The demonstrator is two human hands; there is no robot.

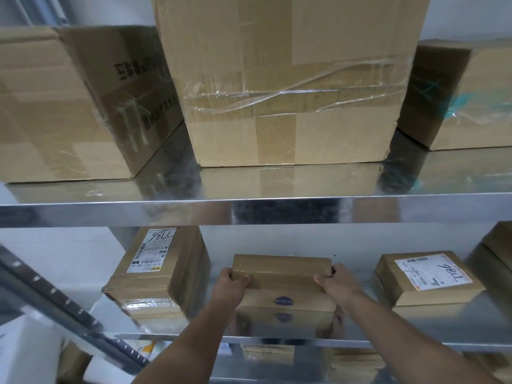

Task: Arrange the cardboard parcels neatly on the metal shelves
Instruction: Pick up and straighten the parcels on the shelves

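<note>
Nearest me, below the front lip, I make out blurred cardboard parcels (354,361) on a lower shelf; I cannot count them. At the left, a grey perforated metal upright (55,297) slants across.

On the shiny metal middle shelf (415,322), my left grip (231,284) and right grip (336,281) each clasp one end of the flat brown cardboard parcel with the purple round stamp (282,284), thumbs on top, fingers curled round its ends. It sits centrally, close to the front edge. Bare metal lies open on both sides of it and behind it to the back wall.

I count four parcels on this level. The tall brown parcel with the white label (158,273) stands left, and the flat brown labelled parcel (426,281) lies right. A fourth brown parcel (498,245) is cut off at the far right.

Farther up, the upper metal shelf (277,187) carries three large cartons. These are the left printed carton (55,106), the taped middle carton (291,79) and the right carton (471,95). Narrow gaps part them, with a bare strip along the front edge.
</note>
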